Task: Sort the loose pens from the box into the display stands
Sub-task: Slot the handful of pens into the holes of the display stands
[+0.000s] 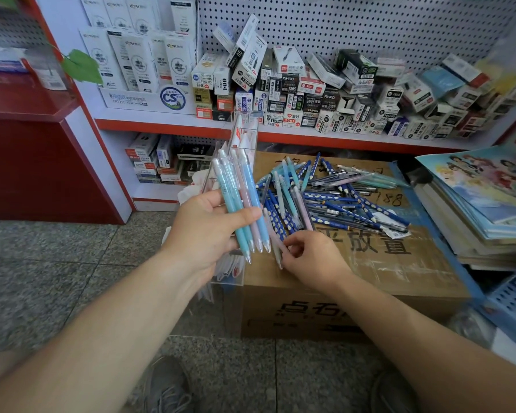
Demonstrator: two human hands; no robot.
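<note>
My left hand (209, 231) grips a bundle of several pastel pens (243, 204), teal, pink and light blue, tips pointing down. My right hand (309, 257) pinches a pale pink pen (273, 238) at the near edge of a pile of loose pens (334, 195), mostly dark blue dotted ones mixed with pastel ones. The pile lies on top of a closed cardboard box (370, 263). A clear acrylic display stand (242, 135) rises just behind my left hand, with white and red items inside; its lower part is hidden by my hand.
A shelf (280, 135) behind the box carries many small pen and refill cartons. A stack of illustrated books (483, 204) lies to the right, with a blue perforated basket (513, 296) below it. Grey stone floor lies to the left, with a red counter (42, 144) beyond it.
</note>
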